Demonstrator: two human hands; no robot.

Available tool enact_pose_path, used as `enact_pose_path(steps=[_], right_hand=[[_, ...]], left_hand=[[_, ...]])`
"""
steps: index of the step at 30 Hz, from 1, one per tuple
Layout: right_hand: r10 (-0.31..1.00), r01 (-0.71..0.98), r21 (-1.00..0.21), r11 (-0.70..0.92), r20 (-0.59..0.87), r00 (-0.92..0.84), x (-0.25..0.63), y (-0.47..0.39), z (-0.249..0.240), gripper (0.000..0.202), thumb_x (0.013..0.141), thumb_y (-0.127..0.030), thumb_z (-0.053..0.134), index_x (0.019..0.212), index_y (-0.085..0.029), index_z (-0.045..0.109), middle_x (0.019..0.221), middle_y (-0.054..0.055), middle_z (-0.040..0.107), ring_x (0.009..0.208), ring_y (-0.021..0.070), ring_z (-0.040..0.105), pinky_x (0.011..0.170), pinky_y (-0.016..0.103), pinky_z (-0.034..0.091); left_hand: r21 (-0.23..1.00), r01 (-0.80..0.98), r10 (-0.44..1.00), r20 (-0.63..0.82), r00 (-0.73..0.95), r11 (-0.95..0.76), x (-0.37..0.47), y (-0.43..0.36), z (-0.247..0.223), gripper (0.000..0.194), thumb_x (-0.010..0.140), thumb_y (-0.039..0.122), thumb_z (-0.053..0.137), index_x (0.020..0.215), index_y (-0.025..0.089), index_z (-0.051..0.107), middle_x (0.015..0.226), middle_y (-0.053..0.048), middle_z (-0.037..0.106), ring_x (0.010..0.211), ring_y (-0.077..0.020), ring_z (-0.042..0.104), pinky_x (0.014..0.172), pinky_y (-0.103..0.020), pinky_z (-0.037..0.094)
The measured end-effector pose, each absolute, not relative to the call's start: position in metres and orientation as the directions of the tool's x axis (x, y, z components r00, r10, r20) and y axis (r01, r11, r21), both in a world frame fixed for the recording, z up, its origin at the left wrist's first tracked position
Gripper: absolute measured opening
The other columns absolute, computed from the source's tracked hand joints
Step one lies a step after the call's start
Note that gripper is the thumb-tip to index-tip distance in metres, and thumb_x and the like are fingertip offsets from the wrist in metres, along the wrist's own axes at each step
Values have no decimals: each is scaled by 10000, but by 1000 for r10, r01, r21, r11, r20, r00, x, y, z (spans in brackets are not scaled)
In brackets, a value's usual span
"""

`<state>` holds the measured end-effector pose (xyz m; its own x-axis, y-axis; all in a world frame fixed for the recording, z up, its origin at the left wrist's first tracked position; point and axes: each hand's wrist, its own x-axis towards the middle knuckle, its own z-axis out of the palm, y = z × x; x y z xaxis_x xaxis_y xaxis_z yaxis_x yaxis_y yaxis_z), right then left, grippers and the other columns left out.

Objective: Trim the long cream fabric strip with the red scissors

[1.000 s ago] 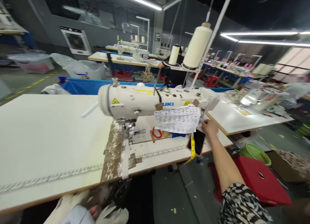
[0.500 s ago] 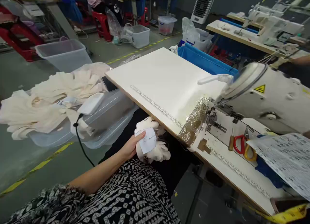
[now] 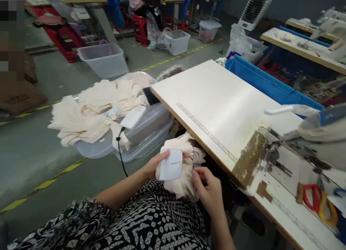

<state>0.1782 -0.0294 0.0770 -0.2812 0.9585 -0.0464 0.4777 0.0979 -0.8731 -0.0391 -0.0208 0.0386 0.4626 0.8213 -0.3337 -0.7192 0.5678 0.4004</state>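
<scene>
Over my lap, my left hand (image 3: 156, 163) grips a bundle of cream fabric pieces (image 3: 178, 187), its thumb resting on a white label (image 3: 171, 164) with small dark print. My right hand (image 3: 208, 188) is at the bundle's right side, thumb and forefinger pinched on the edge of the cream pieces. The fingers of my left hand behind the bundle are mostly hidden. The bundle is just below the front edge of the white sewing table (image 3: 205, 88).
A sewing machine (image 3: 321, 134) stands at the right, with red-handled scissors (image 3: 311, 197) near it. Left, a heap of cream pieces (image 3: 94, 113) and a white device (image 3: 133, 116) lie on plastic bins (image 3: 151, 124). A blue cloth bin (image 3: 270, 84) hangs behind the table.
My right hand has come into view and taken hold of the bundle's right edge. The view has turned, so the surroundings appear shifted to the right.
</scene>
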Motion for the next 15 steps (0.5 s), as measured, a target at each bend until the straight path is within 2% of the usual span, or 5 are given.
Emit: enact_pose_path(steps=[4,7,9,12,15], right_hand=[[888,489,-833,258,5,-460,119,7,70,255,942,-349,477,798,-179,602,589,1,611,500,122,542,499,227,375],[871,510,-816,272,-17,-492,100,22,68,294,938,-398,476,762,-186,579,518,-14,547,463,124,490,486,234,350],[857,483,-853,196,-90,-507,92,31,65,308,921,-440,500,771,-187,591,502,-23,514,440,119,450,472,234,344],[828,366,-927,-83,-268,-493,83,46,65,342,858,-511,582,775,-181,607,484,-42,443,408,98,363,409,223,289],[841,180,-937,-300,-348,-413,80,60,71,383,745,-550,699,786,-180,610,483,-60,388,418,81,329,388,203,268]], left_hand=[[285,-783,814,-385,435,553,-56,-41,25,409,726,416,786,971,92,741,925,-111,754,792,-198,692,719,-263,522],[245,-840,836,-414,360,484,-63,-48,18,438,724,416,777,986,69,729,945,-135,744,814,-211,688,741,-286,523],[220,-877,855,-415,312,426,-70,-49,20,477,717,443,769,988,54,722,941,-152,736,817,-223,682,756,-307,522],[242,-911,874,-441,203,334,-85,-46,30,517,730,513,733,975,58,720,898,-147,724,791,-222,665,759,-325,514],[492,-840,890,-456,-23,230,-98,-41,40,510,698,551,759,904,86,722,791,-95,705,701,-185,625,680,-287,491]])
